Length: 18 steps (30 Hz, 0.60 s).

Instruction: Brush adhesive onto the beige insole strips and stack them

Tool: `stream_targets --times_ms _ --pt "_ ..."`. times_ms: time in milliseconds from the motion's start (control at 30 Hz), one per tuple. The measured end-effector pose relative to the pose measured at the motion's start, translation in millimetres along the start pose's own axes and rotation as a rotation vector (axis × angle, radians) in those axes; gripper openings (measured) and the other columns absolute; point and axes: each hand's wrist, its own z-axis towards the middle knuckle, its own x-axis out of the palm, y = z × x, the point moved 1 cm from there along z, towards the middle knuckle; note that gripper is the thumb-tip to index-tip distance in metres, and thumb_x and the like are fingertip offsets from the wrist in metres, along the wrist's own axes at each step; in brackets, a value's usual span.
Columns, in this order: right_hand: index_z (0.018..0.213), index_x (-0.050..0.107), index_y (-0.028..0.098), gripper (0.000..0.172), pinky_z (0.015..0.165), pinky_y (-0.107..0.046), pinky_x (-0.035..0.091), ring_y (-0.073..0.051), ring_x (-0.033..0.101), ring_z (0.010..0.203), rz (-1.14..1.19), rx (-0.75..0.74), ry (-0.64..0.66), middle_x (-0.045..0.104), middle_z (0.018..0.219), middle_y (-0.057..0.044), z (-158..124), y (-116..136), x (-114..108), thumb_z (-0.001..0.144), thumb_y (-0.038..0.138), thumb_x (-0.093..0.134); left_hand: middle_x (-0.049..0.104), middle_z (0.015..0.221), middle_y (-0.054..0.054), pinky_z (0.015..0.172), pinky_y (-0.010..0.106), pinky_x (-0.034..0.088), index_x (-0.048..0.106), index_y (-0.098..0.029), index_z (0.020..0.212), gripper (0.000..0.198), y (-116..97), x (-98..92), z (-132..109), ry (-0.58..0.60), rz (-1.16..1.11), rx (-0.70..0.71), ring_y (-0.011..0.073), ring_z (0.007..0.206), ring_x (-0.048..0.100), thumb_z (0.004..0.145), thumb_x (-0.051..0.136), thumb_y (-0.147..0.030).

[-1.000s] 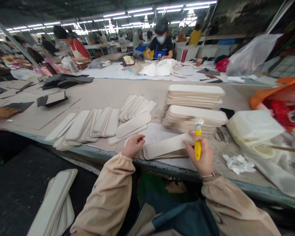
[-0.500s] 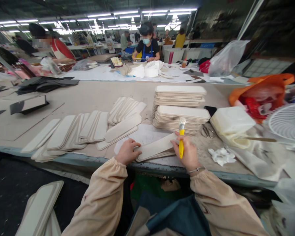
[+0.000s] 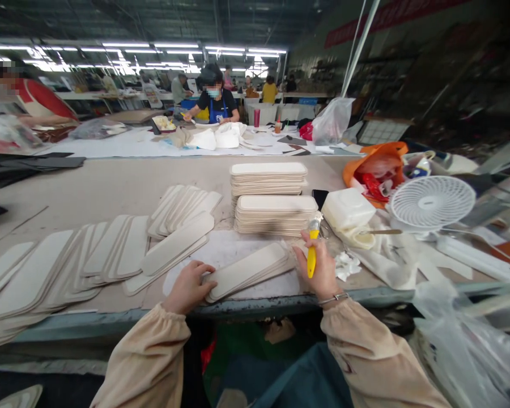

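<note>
My right hand [image 3: 321, 269] grips a paintbrush [image 3: 312, 249] with a yellow handle, its bristles pointing up and coated in whitish stuff. That hand's thumb and index finger are spread, just off the right end of a small fanned stack of off-white strips [image 3: 249, 269] with rounded corners. At the stack's left end, my left hand [image 3: 192, 286] rests with thumb and fingers apart, touching the edge. More such strips [image 3: 114, 246] lie fanned out to the left. Two neat piles of the strips [image 3: 274, 215] stand behind the small stack.
To the right are a white plastic container [image 3: 349, 208] with a stick, crumpled white scraps [image 3: 347, 265], a white fan [image 3: 432, 203] and an orange bag [image 3: 376, 164]. A phone [image 3: 320, 198] lies beside the piles. Across the table a co-worker [image 3: 216, 102] in a blue apron works.
My view has swung to the right. My right hand, still holding the paintbrush, has come away from the small stack's right end. My left hand stays at its left end.
</note>
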Motion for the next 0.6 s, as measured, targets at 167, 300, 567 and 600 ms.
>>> stream_targets --times_ms 167,300,567,600 --pt "0.102 0.047 0.025 0.018 0.072 -0.037 0.060 -0.028 0.072 0.099 -0.002 0.048 0.084 0.069 0.122 -0.011 -15 -3 11 0.093 0.034 0.059 0.063 0.103 0.011 0.095 0.041 0.046 0.070 -0.016 0.099 0.032 -4 -3.7 2 0.029 -0.006 -0.012 0.0272 0.103 0.061 0.073 0.062 -0.033" --pt "0.103 0.047 0.024 0.014 0.075 -0.038 0.060 -0.027 0.071 0.100 -0.005 0.062 0.112 0.068 0.122 -0.013 -22 -3 22 0.095 0.032 0.054 0.063 0.102 0.010 0.094 0.040 0.046 0.067 -0.017 0.095 0.030 -6 -5.4 3 0.030 -0.028 0.004 0.0269 0.102 0.060 0.071 0.061 -0.034" --pt "0.104 0.049 0.021 0.016 0.082 -0.044 0.060 -0.029 0.069 0.106 0.048 0.122 0.133 0.065 0.126 -0.017 -31 3 38 0.091 0.026 0.055 0.063 0.091 0.004 0.087 0.037 0.046 0.059 -0.020 0.088 0.022 -8 -4.9 3 0.017 -0.067 0.035 0.0234 0.092 0.059 0.069 0.058 -0.032" --pt "0.105 0.049 0.021 0.017 0.081 -0.045 0.060 -0.029 0.069 0.106 0.053 0.130 0.133 0.065 0.126 -0.018 -32 2 39 0.090 0.026 0.056 0.063 0.089 0.004 0.085 0.037 0.046 0.059 -0.020 0.086 0.020 -9 -5.2 2 0.016 -0.073 0.046 0.0231 0.090 0.058 0.070 0.057 -0.032"
